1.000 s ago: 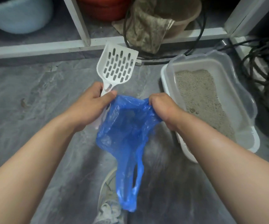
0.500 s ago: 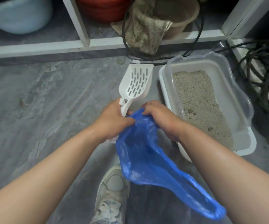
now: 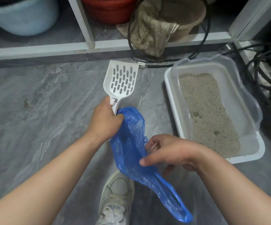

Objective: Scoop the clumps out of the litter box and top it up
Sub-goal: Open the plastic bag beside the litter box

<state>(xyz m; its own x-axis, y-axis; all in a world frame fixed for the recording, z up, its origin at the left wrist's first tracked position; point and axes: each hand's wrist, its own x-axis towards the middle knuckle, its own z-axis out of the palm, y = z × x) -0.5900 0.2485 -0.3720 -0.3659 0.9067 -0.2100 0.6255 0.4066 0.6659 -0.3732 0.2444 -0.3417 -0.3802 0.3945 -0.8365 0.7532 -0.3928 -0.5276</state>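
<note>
Hands are two: the right hand (image 3: 172, 151) hovers nearest with fingers loosely spread, brushing one blue bag (image 3: 131, 143), while the left hand (image 3: 105, 122) clenches one white scoop (image 3: 121, 80) together with the bag's mouth. One litter box (image 3: 253, 148) sits beyond on the right, apart from both hands.

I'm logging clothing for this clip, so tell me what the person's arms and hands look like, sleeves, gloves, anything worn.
Both forearms are bare all the way to the bottom edge of the picture, with no sleeve in view. The left hand and the right hand are bare too: no gloves, and no rings, watch or wristband show on the sides facing the camera.
</note>
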